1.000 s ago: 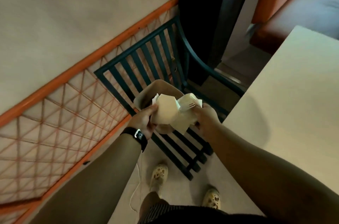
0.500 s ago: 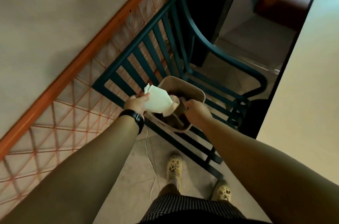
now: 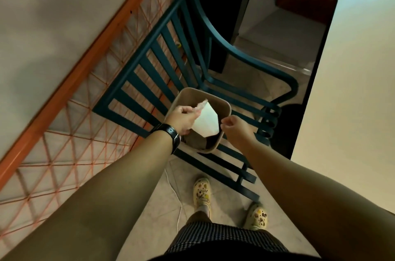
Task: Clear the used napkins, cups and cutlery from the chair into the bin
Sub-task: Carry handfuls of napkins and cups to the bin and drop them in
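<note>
A white paper cup, creased and angular, tips over the mouth of the beige bin standing on the green slatted chair. The bin's contents are dark and unreadable. The left hand grips the cup's rim; the right hand hovers beside it, fingers curled, holding nothing.

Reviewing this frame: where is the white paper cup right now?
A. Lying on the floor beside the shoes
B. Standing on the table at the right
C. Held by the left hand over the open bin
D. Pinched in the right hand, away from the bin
C: the left hand grips the white paper cup directly above the mouth of the tan bin on the chair, while the right hand holds nothing.
</note>
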Action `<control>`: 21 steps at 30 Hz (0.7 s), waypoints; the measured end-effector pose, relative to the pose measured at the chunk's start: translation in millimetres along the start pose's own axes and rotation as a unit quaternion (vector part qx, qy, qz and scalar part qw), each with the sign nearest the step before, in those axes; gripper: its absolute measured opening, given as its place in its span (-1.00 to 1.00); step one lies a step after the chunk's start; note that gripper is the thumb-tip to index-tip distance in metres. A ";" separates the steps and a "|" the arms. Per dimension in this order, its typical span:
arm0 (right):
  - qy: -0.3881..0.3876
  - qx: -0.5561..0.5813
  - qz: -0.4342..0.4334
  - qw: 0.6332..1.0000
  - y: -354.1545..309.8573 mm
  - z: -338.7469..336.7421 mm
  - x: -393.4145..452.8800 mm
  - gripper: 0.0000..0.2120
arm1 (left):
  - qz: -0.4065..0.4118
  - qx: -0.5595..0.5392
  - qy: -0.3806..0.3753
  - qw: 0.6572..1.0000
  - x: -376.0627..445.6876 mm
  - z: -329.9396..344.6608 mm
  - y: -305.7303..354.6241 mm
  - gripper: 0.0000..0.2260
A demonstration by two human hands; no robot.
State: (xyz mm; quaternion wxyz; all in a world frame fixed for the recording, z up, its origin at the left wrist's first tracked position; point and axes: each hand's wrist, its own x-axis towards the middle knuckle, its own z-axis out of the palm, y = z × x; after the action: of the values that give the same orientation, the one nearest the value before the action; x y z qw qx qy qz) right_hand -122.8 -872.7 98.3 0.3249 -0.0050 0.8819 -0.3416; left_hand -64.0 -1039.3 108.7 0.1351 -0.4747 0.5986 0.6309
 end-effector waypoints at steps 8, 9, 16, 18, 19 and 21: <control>-0.017 0.025 -0.004 1.000 9.4 -21.8 -14.9 -0.91 | -0.050 0.028 -0.043 0.997 -2.8 3.4 -8.9 -0.47; -0.015 0.028 -0.007 0.999 9.8 -24.2 -18.0 -0.89 | -0.041 0.037 -0.036 0.998 -5.1 4.2 -7.9 -0.50; -0.005 0.054 -0.011 0.998 22.8 -46.1 -41.7 -0.85 | 0.015 0.088 -0.048 0.995 -30.2 24.9 4.3 -0.83; -0.005 0.092 -0.014 0.996 30.8 -57.3 -52.3 -0.85 | 0.050 0.121 -0.064 0.989 -40.8 40.5 10.2 -0.85; -0.008 0.106 -0.012 0.994 33.4 -61.3 -55.8 -0.86 | 0.063 0.131 -0.073 0.987 -46.0 45.6 11.5 -0.83; -0.007 0.139 -0.004 0.990 46.0 -75.3 -66.4 -0.86 | 0.093 0.158 -0.093 0.979 -59.9 64.7 13.4 -0.82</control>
State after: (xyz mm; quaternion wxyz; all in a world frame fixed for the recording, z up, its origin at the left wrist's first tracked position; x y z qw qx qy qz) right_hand -104.0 -777.0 150.1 0.3270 0.0342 0.8233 -0.4627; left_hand -71.5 -961.6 151.9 0.2038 -0.3288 0.7172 0.5796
